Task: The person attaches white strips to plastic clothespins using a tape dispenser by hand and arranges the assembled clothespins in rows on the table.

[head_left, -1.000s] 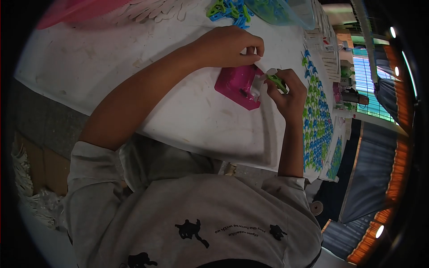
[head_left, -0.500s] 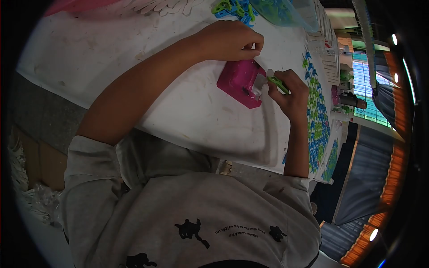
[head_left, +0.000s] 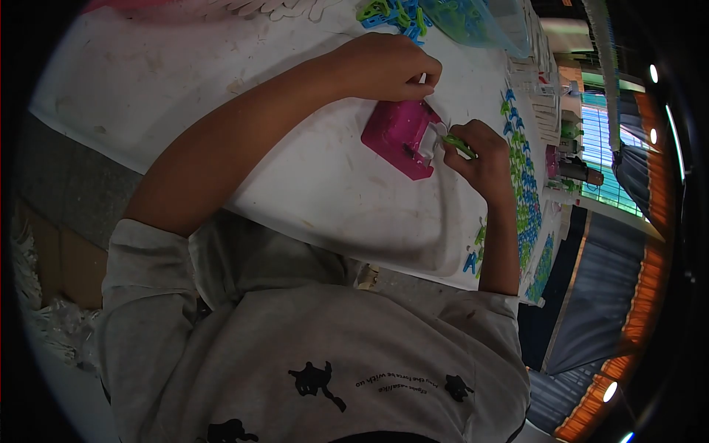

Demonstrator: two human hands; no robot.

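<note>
A pink dispenser-like holder point(head_left: 402, 133) lies on the white table, with a clear or whitish strip point(head_left: 433, 139) at its right side. My left hand point(head_left: 391, 68) is at its upper edge, thumb and fingers pinched together; anything between them is too small to make out. To the right of the holder, my right hand point(head_left: 484, 159) pinches a green clip point(head_left: 461, 145), whose tip is beside the whitish strip. Whether the clip touches the strip cannot be told.
Green and blue clips point(head_left: 523, 192) are laid in rows along the right side of the white table point(head_left: 332, 199). A pile of clips point(head_left: 395, 16) and a translucent bluish container point(head_left: 476, 26) stand at the top. White flat pieces point(head_left: 281, 9) lie at the upper left.
The green clip in my right hand has tilted and sits a little lower. The pale rounded piece by its tip no longer shows clearly. My left hand stays at the pink holder.
</note>
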